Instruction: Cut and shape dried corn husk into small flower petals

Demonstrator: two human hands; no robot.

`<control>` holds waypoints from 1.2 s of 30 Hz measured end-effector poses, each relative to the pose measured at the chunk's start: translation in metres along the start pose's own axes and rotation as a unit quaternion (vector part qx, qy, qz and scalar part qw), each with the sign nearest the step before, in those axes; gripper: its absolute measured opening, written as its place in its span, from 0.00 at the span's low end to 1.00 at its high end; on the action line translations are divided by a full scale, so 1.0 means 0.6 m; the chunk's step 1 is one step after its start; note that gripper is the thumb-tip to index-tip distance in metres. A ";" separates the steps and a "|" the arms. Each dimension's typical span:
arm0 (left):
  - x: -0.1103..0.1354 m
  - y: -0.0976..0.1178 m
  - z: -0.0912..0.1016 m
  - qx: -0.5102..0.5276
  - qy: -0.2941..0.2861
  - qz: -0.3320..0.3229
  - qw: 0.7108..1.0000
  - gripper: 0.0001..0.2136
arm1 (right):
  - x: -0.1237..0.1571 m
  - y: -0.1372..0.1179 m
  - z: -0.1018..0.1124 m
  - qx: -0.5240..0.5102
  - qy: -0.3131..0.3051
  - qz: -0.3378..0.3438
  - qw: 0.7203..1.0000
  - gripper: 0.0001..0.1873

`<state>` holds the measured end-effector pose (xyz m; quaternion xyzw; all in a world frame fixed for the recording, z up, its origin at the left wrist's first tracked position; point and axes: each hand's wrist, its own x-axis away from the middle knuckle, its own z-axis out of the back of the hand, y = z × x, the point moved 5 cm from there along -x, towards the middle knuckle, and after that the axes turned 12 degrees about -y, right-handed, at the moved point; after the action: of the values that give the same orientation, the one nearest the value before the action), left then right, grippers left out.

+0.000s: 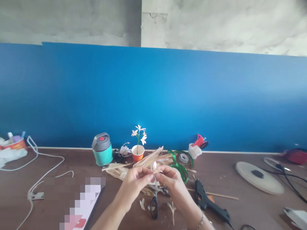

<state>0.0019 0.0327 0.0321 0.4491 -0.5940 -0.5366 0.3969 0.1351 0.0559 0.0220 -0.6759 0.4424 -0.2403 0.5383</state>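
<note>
Both my hands meet above the brown table, pinching a small pale petal-like piece of dried husk between their fingertips. My left hand grips it from the left, my right hand from the right; a bracelet shows on the right wrist. Under the hands lie black-handled scissors and cut husk scraps. Behind them is a pile of dried husk strips and green ribbon.
A black glue gun lies right of my hands. A cup with a small handmade flower, a teal jar, a tape roll stand by the blue wall. White cable left; round white disc and cables right.
</note>
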 end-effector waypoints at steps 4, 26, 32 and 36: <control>0.001 -0.006 -0.004 0.042 -0.034 0.004 0.999 0.07 | -0.001 0.006 0.000 -0.016 -0.014 -0.006 1.000 0.12; 0.007 0.017 0.003 -0.179 0.053 -0.063 0.980 0.05 | 0.001 0.004 -0.001 0.010 -0.001 0.007 1.000 0.13; 0.010 0.025 0.002 -0.217 0.077 -0.098 0.968 0.04 | 0.001 0.001 0.000 0.030 0.023 0.012 0.999 0.13; 0.010 0.026 0.001 -0.229 0.079 -0.116 0.963 0.03 | 0.001 -0.004 -0.001 0.050 0.025 0.024 0.998 0.12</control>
<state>-0.0022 0.0278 0.0472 0.4528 -0.3655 -0.6638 0.4698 0.1354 0.0553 0.0243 -0.6308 0.4593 -0.2664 0.5659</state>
